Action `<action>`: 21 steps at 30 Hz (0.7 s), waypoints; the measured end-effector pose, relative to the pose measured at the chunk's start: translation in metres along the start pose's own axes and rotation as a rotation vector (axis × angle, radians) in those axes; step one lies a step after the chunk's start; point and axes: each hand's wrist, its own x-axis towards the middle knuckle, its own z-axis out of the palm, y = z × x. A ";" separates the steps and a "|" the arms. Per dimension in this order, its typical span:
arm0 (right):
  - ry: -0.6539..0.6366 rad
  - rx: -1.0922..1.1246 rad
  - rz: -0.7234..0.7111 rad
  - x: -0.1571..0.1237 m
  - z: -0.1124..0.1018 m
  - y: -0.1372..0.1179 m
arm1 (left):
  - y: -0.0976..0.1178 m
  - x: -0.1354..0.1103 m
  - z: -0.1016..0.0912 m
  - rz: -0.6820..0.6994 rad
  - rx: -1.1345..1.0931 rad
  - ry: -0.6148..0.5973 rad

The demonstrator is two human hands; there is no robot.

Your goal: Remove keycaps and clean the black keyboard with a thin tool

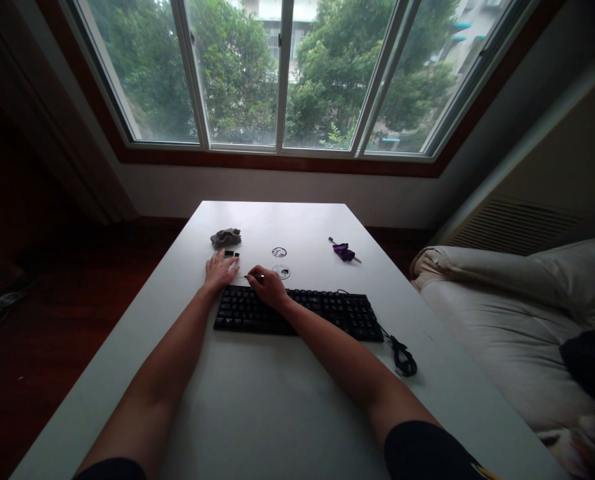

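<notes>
My left hand [221,269] lies flat on the white table with its fingers apart, beside two small black pieces [229,253]. My right hand [269,285] is closed in a pinch around a slim dark pen-like tool [248,277], mostly hidden by the fingers. Its tip points left toward the left hand, near a faint thin line on the tabletop. Under my right wrist and forearm lies a black keyboard [327,308]. Just beyond the right hand are two round, black-outlined shapes, one nearer [281,271] and one farther [279,252]; whether they are drawn or loose cannot be made out.
A crumpled grey cloth-like lump [226,237] sits at the table's far left. Toward the right lies a purple bundle [344,252] with a stick through it. The keyboard's coiled cable [403,359] rests by its right end. A pale sofa [477,313] stands right of the table [257,407].
</notes>
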 end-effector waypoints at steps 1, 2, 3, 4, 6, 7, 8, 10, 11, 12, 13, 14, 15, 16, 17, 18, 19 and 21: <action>0.000 -0.002 0.002 0.000 0.000 0.000 | 0.000 0.000 0.000 -0.001 0.001 -0.007; 0.000 -0.003 0.003 0.000 0.000 0.000 | 0.001 0.001 0.000 -0.003 0.002 -0.013; 0.000 -0.004 0.002 0.000 0.000 0.001 | 0.001 0.001 0.000 -0.005 0.003 -0.020; 0.002 -0.004 0.000 0.000 0.001 0.001 | 0.001 0.001 0.000 -0.008 0.005 -0.024; 0.001 -0.006 -0.004 0.000 0.001 0.002 | 0.002 0.001 0.001 -0.016 0.012 -0.031; 0.001 -0.007 -0.004 0.000 0.001 0.002 | 0.002 0.001 0.001 -0.021 0.017 -0.032; 0.000 -0.007 -0.004 0.000 0.001 0.003 | 0.002 0.002 0.001 -0.026 0.021 -0.031; -0.001 -0.009 -0.003 0.000 0.002 0.003 | 0.002 0.002 0.002 -0.033 0.028 -0.028; -0.001 -0.011 -0.002 0.000 0.002 0.003 | 0.002 0.002 0.002 -0.033 0.031 -0.030; -0.001 -0.014 -0.001 0.000 0.002 0.003 | 0.002 0.002 0.002 -0.034 0.033 -0.032; -0.001 -0.016 0.000 0.000 0.001 0.002 | 0.002 0.002 0.002 -0.036 0.036 -0.036; -0.001 -0.017 0.000 0.000 0.001 0.002 | 0.002 0.002 0.002 -0.039 0.039 -0.039; -0.002 -0.016 0.000 0.000 0.001 0.002 | 0.003 0.002 0.002 -0.042 0.042 -0.042; -0.003 -0.014 -0.001 0.000 0.001 0.001 | 0.003 0.002 0.001 -0.043 0.044 -0.043; -0.003 -0.012 -0.002 0.000 0.000 0.001 | 0.003 0.002 0.001 -0.043 0.047 -0.043; -0.005 -0.012 -0.002 0.000 0.000 0.001 | 0.003 0.002 0.001 -0.044 0.049 -0.045; -0.006 -0.013 -0.001 0.000 0.000 0.001 | 0.004 0.002 0.001 -0.045 0.051 -0.046; -0.004 -0.016 0.001 0.000 0.000 0.001 | 0.004 0.002 0.000 -0.050 0.054 -0.054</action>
